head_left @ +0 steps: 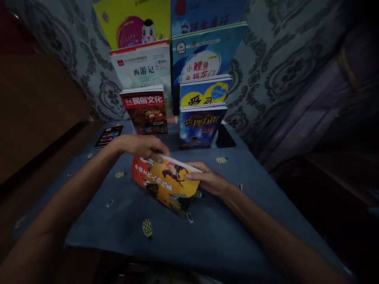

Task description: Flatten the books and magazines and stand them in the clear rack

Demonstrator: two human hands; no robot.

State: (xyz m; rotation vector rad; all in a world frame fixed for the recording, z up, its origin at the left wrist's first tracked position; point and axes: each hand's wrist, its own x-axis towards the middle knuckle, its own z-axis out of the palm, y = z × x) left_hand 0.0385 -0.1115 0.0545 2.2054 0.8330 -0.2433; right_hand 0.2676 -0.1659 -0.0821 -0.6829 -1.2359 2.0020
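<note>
A book with an orange and yellow cover (161,179) is tilted over the cloth-covered table, its white page edge or spine towards the back. My left hand (145,146) lies over its upper left corner, fingers bent down onto the cover. At the book's right end my right hand (209,179) grips it, thumb on the front and the other fingers behind. Just beyond my hands stand a book with a red mask cover (149,114) on the left and a dark blue book with gold lettering (199,126) on the right.
Behind stand more upright books: a white one (142,69), a yellow-green one (106,23), a teal one (207,51) and a blue one with yellow (204,88). Dark flat items (109,135) lie at the left. Patterned cloth (257,75) hangs behind the blue tablecloth (118,221).
</note>
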